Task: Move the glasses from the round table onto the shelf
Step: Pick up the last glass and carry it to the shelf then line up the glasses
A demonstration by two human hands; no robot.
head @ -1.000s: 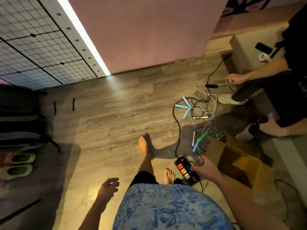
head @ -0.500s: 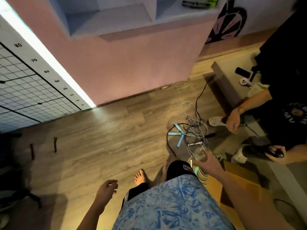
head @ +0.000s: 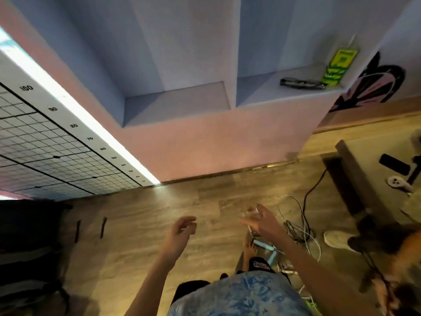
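I see my right hand (head: 262, 221) wrapped around a clear glass (head: 250, 213), raised over the wooden floor (head: 141, 242) below the shelf (head: 180, 103). My left hand (head: 180, 231) hangs empty, fingers loosely curled, just beside it.

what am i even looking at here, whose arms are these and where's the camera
There is no machine here. The camera is worn on a person's head and looks forward and down, so the two bare arms reaching up from the bottom belong to the wearer. The right hand is closed around a clear drinking glass, blurred by movement. The left hand holds nothing, its fingers loosely curled. Ahead is a built-in shelf with two open compartments: the left one looks bare, while the right one holds dark eyeglasses and a green and yellow card. A tangle of cables lies on the wooden floor.
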